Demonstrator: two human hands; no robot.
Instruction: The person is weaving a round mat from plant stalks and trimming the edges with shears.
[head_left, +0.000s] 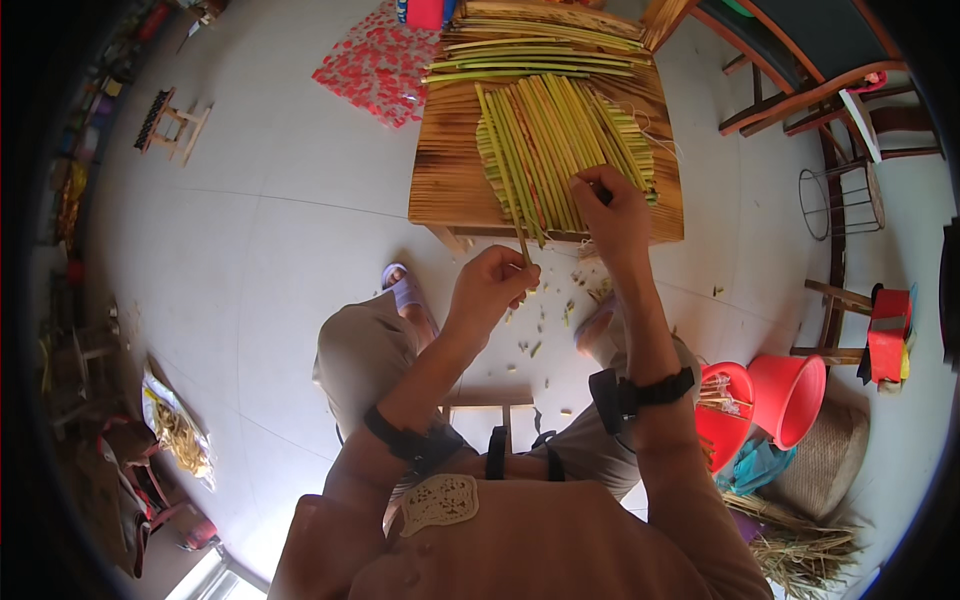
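Observation:
A layer of green and yellow plant stalks (551, 142) lies lengthwise on a low wooden table or bench (448, 169). Beneath it, crosswise stalks (634, 139) show at both sides. At the near left edge, my left hand (493, 285) pinches the lower end of one long stalk (504, 176), which reaches over the tabletop's front edge. My right hand (613, 210) rests over the right part of the layer with thumb and forefinger together; whether something thin is between them I cannot tell. Pale thread (660, 139) trails at the layer's right.
More loose stalks (532, 69) lie across the table's far part. Cut stalk bits (536, 349) litter the floor between my feet. Red plastic buckets (787, 401) and a heap of dry straw (810, 555) are at my right. A red-patterned plastic sheet (375, 67) lies left of the table.

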